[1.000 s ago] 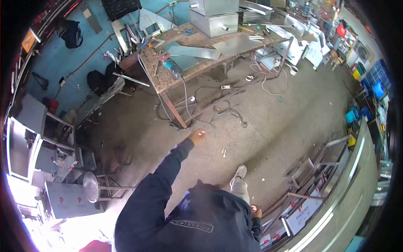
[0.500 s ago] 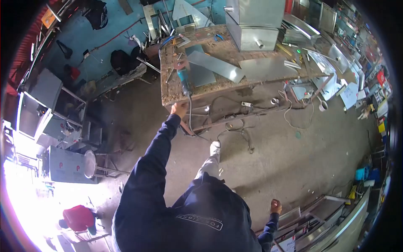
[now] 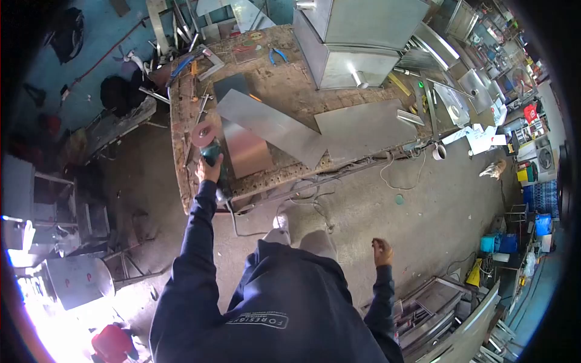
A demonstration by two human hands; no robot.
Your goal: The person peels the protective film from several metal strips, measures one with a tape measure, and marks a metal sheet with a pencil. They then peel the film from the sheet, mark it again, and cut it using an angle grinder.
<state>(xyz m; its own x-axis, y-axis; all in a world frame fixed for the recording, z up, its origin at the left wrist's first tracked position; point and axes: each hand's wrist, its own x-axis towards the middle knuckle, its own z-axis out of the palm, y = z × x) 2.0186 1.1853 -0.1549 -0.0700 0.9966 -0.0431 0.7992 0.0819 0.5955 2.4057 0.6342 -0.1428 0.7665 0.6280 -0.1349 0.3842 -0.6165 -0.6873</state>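
My left hand (image 3: 209, 169) is closed round the body of a teal angle grinder (image 3: 211, 151) at the left end of the wooden workbench (image 3: 284, 78). The grinder's reddish disc (image 3: 204, 134) points away from me, and its cable hangs over the bench edge. Just right of it lie a dark, partly copper-tinted sheet (image 3: 247, 151) and a long grey metal sheet (image 3: 272, 126) crossing over it. Another flat sheet (image 3: 366, 129) rests farther right. Over the floor at the lower right hangs my right hand (image 3: 382, 251), fingers curled; whether it holds anything is too small to tell.
A large metal box (image 3: 357, 66) stands at the bench's back. Blue pliers (image 3: 278, 56) lie behind the sheets. Cables (image 3: 315, 202) trail below the front edge. Metal frames (image 3: 436, 302) lie at lower right. A person in red (image 3: 113, 343) is at lower left.
My left hand has moved from the bench's front edge onto the grinder and taken hold of it. The view has come closer to the bench. My right hand still hangs away from it.
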